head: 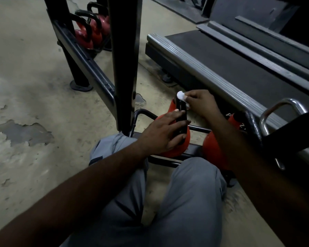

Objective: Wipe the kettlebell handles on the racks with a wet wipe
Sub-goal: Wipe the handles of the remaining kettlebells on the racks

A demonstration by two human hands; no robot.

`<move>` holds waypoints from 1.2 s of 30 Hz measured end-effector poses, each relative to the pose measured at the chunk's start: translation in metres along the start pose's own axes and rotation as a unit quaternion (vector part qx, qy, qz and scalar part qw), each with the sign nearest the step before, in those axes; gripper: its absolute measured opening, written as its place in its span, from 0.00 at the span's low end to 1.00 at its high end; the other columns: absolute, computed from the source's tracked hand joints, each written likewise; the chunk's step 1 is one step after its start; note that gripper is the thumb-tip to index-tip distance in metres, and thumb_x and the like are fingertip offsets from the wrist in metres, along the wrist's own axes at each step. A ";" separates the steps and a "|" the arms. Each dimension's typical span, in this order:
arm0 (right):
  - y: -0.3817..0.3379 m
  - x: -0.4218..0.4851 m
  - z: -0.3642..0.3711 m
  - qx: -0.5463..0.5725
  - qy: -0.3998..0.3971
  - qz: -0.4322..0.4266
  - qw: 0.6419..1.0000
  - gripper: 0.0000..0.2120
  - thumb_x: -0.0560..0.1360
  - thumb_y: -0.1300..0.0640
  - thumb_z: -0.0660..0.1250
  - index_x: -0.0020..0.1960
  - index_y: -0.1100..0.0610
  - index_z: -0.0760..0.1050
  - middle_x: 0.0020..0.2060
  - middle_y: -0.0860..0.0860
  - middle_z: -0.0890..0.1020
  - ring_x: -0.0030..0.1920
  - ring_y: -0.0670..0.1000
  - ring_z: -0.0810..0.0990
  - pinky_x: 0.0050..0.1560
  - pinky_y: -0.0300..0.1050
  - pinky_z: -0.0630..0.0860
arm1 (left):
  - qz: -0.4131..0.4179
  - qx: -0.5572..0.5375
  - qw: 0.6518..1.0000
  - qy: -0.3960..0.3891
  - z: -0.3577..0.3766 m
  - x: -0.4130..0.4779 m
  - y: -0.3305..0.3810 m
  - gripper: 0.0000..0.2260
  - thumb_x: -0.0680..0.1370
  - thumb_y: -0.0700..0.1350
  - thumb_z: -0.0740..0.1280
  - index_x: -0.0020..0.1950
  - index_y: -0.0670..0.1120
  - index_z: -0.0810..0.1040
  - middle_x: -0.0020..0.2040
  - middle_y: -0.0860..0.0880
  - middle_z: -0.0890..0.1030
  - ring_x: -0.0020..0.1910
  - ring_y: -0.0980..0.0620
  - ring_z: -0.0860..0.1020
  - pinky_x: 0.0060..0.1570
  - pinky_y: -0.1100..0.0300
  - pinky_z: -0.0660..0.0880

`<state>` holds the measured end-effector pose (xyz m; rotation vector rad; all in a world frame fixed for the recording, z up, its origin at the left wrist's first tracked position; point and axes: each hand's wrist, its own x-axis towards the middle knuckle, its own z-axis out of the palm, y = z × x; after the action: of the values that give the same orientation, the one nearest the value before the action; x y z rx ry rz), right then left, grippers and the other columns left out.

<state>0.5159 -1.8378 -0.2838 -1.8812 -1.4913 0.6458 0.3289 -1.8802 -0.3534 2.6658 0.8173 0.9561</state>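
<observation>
scuffed pale concrete floor [34, 77], its paint flaking off in grey patches, runs under the whole scene. nearest the camera, two knees in grey cloth trousers [187, 193] are bent toward a low black tubular steel rack [165, 163] that sits on the floor.

on that rack, just past the knees, stands an orange-red round kettlebell [171, 152]. its thick black handle [181, 122] arches over the top, and the handle's long axis runs from near to far, pointing away from the person and toward the treadmill. the left hand [165, 132] comes in from the lower left and grips the near part of the handle, fingers laid over it and thumb on the near side. the right hand [200, 104] reaches in from the right and pinches a small white wet wipe [180, 95] between its fingertips, pressing it against the far end of the handle.

just to the right on the same rack sits a second orange-red kettlebell with white lettering [212, 150], and beyond it a bare chrome loop handle [282, 107].

behind the rack lies a treadmill with a ribbed grey side rail [221, 81] and a black belt. a black steel upright post [125, 59] rises to the left of the hands. farthest back, on another black rack, three red kettlebells with black handles [89, 34] stand in a row.
</observation>
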 end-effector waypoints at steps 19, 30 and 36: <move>-0.074 0.051 0.025 -0.514 -0.185 -0.181 0.818 0.07 0.77 0.58 0.67 0.41 0.58 0.75 0.36 0.54 0.78 0.37 0.51 0.79 0.38 0.46 0.74 | -0.014 -0.022 0.998 0.049 0.012 0.009 -0.002 0.18 0.78 0.53 0.68 0.66 0.49 0.78 0.73 0.48 0.71 0.75 0.50 0.64 0.68 0.53 0.69; -0.080 0.064 0.028 -0.508 -0.243 -0.104 0.820 0.08 0.74 0.52 0.70 0.46 0.56 0.77 0.42 0.53 0.80 0.43 0.52 0.81 0.50 0.51 0.79 | -0.026 -0.023 0.999 0.027 0.011 0.010 -0.003 0.18 0.79 0.54 0.67 0.67 0.50 0.77 0.74 0.49 0.70 0.76 0.50 0.62 0.65 0.50 0.72; -0.061 0.065 0.020 -0.427 -0.202 -0.070 0.879 0.11 0.76 0.49 0.67 0.49 0.56 0.81 0.42 0.51 0.82 0.42 0.51 0.80 0.44 0.46 0.76 | -0.030 -0.039 0.998 0.031 0.013 0.009 -0.002 0.19 0.78 0.54 0.68 0.67 0.50 0.78 0.74 0.49 0.70 0.76 0.50 0.63 0.65 0.47 0.72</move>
<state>0.4764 -1.7624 -0.2514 -2.3084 -2.4501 0.3257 0.3417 -1.8735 -0.3590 2.5432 0.8495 1.0393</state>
